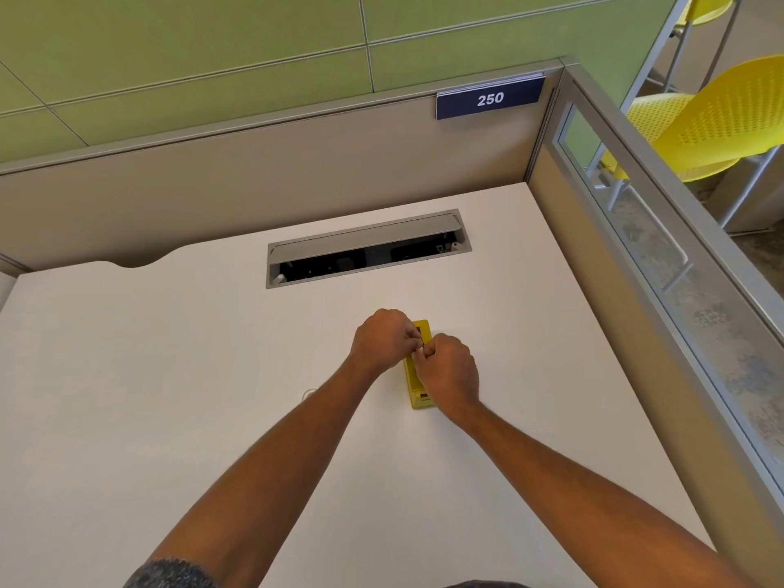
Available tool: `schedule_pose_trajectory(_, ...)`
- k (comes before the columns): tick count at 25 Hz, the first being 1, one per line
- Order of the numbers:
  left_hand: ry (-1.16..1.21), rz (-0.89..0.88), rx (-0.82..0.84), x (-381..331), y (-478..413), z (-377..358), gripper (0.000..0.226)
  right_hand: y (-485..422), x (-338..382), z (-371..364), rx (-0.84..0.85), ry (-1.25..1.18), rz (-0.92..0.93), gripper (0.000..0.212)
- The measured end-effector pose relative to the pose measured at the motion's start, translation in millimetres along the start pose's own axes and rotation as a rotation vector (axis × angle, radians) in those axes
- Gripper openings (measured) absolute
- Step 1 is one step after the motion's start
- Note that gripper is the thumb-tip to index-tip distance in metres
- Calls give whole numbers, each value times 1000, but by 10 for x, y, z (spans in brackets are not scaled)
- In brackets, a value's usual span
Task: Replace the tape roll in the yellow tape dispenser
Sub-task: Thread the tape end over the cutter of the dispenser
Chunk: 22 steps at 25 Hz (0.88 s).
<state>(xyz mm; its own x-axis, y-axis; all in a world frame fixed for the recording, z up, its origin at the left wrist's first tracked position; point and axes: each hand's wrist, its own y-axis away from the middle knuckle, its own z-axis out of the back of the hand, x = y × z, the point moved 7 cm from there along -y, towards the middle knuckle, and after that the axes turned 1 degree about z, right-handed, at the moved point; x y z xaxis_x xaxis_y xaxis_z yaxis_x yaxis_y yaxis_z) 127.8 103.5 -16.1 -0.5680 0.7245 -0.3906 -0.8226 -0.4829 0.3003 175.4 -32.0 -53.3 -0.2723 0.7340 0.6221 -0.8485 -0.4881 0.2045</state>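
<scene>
A yellow tape dispenser [418, 375] lies flat on the white desk [169, 375], a little nearer the person than the grey cable hatch [368, 248] and slightly to its right. Both hands meet over the dispenser. The left hand [382, 339] is curled at the dispenser's left edge, near its far end; the right hand [447, 371] covers the dispenser's middle and right side. The fingers [413, 335] of both hands are bent inward and touch each other above the dispenser, pinching something small that cannot be made out. Only the far end and the near end of the dispenser show past the hands. A faint clear ring [309, 393] lies on the desk to the dispenser's left, just beside the left forearm.
</scene>
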Motion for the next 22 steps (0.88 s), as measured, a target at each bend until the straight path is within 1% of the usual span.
schedule_pose_trajectory(16, 11, 22, 3, 47, -79, -31, 22, 33, -24, -6, 0, 2, 12, 33)
schedule_pose_trajectory(22, 4, 32, 5, 58, -95, -32, 18, -22, -7, 27, 31, -24, 2, 29)
